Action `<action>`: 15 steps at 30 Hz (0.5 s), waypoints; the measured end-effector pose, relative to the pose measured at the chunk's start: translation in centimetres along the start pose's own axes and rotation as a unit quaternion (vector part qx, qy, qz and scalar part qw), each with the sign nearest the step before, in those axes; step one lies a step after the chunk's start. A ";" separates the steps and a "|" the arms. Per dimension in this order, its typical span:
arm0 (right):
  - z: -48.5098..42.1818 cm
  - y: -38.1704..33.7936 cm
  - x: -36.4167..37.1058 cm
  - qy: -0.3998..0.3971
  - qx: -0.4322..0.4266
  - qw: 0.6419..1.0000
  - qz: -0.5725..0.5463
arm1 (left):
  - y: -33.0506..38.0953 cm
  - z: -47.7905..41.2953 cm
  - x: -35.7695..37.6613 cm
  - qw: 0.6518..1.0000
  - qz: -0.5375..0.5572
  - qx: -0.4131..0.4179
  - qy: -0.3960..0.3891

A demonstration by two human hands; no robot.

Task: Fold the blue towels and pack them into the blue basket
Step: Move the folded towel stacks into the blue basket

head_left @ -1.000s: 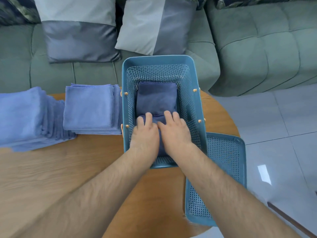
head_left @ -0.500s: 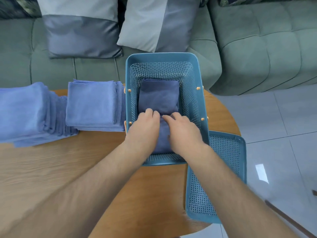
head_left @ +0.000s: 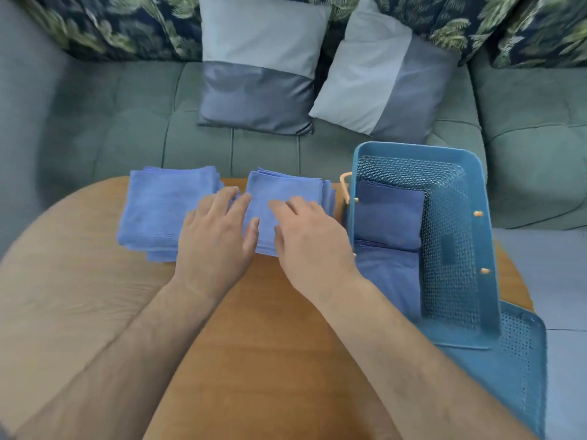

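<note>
**Two flat grips on the right towel stack**

Both grips lie open, fingers nearly straight and holding nothing. The left grip (head_left: 216,239) rests across the gap between the two stacks, its thumb on the right stack of blue towels (head_left: 282,193). The right grip (head_left: 311,246) lies on that same stack's near right part. Motion blur softens the fingertips, so exact contact is hard to judge.

The left stack of blue towels (head_left: 155,211) sits just beside it on the wooden worktop (head_left: 260,360). At the right stands the blue basket (head_left: 416,150), with two darker folded towels (head_left: 389,214) inside. The right forearm hides the nearer one's end. A perforated blue tray (head_left: 524,369) lies partly under the basket, cut off at the bottom.
</note>
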State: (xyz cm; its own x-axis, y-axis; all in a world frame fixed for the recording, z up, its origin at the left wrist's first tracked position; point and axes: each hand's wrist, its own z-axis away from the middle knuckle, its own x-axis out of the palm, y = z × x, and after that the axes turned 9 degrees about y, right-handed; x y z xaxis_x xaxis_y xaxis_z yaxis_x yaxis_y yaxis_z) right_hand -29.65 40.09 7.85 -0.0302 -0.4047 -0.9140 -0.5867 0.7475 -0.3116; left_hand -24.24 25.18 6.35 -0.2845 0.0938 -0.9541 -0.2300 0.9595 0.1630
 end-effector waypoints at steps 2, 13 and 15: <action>-1.0 -2.9 1.9 -0.018 -0.013 1.000 -0.016 | -3.0 0.3 0.0 1.000 -0.007 -0.030 -0.005; -4.7 -12.1 10.2 -0.161 0.061 0.983 -0.060 | -14.5 2.3 0.8 0.961 -0.015 -0.250 -0.119; -4.9 -12.8 11.0 -0.170 0.099 0.979 -0.055 | -15.3 2.3 0.9 0.951 0.021 -0.272 -0.147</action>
State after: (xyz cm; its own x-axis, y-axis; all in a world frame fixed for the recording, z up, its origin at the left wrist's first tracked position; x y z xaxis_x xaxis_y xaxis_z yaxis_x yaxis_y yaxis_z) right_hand -26.42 23.54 3.05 0.3144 -0.3147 -0.8956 -0.4025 0.8102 -0.4260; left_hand -18.80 11.16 2.39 -0.0505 0.2749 -0.9601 -0.6940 0.6816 0.2316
